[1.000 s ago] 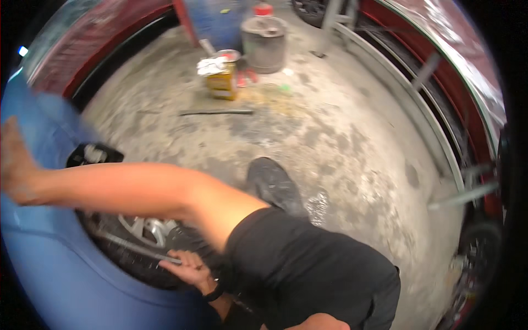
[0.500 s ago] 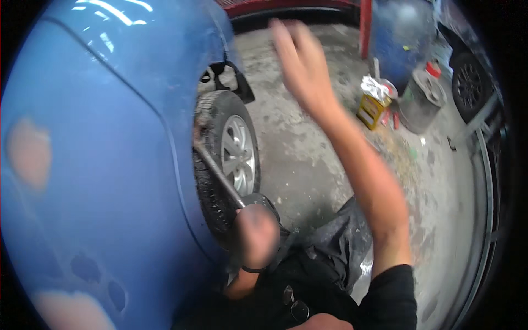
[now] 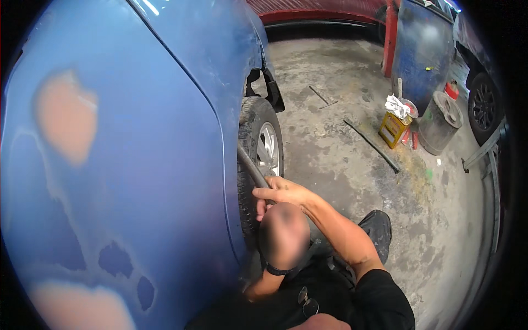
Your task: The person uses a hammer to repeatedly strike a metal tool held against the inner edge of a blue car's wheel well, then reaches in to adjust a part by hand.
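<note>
Grey bar: R hand now gripping, prev. raised.

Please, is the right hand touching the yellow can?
No, the right hand is on the bar near the wheel, while the yellow can stands apart on the floor.

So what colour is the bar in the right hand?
The bar is dull grey, best seen in the head view.

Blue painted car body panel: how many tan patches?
2. On the blue painted car body panel: an irregular tan upper patch at upper left; a rounded tan lower patch, cut off at the bottom. More may be out of view.
</note>
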Demonstrator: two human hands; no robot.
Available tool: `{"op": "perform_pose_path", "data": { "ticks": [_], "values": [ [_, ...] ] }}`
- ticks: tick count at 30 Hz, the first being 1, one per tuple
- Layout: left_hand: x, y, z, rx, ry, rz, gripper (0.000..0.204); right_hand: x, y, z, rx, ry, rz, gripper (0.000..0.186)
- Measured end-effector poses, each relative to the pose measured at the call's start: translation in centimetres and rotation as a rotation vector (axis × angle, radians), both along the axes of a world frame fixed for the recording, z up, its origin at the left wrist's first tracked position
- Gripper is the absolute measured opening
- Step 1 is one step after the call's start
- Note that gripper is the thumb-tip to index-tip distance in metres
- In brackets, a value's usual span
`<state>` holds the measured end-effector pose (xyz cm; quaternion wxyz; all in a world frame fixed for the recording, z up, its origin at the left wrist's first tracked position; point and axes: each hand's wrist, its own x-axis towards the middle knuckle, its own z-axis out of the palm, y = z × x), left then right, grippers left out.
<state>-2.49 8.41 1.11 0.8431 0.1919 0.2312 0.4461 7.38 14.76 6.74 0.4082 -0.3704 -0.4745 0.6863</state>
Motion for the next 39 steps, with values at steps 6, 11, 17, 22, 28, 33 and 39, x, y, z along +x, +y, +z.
{"op": "perform_pose_path", "data": {
  "ticks": [6, 11, 17, 22, 28, 33, 39],
  "values": [
    [-1.6, 2.5, 0.0, 0.011, 0.147, 0.013, 0.052, -1.7, 2.6, -1.5, 0.222, -0.294, -0.17, 0.027],
    [-2.5, 5.4, 0.7, 0.032, 0.221, 0.076, 0.053, -3.3, 5.8, -2.9, 0.305, -0.197, -0.274, 0.028],
    [-0.8, 6.5, 3.5, 0.105, 0.431, 0.156, 0.052, -2.5, 7.5, -2.6, 0.33, -0.081, -0.422, 0.037],
    [0.0, 6.3, 5.5, 0.135, 0.425, 0.089, 0.049, -1.3, 7.3, -1.7, 0.283, -0.068, -0.432, 0.036],
    [-0.3, 4.8, 4.2, 0.071, 0.367, 0.147, 0.046, -2.1, 5.6, -1.7, 0.178, -0.012, -0.294, 0.037],
    [0.0, 4.2, 3.7, 0.065, 0.304, 0.177, 0.047, -2.4, 6.4, -3.0, 0.27, -0.195, -0.207, 0.037],
    [1.3, 6.5, 3.8, 0.136, 0.4, 0.144, 0.046, -0.1, 7.3, -2.3, 0.283, -0.018, -0.354, 0.039]
  ]
}}
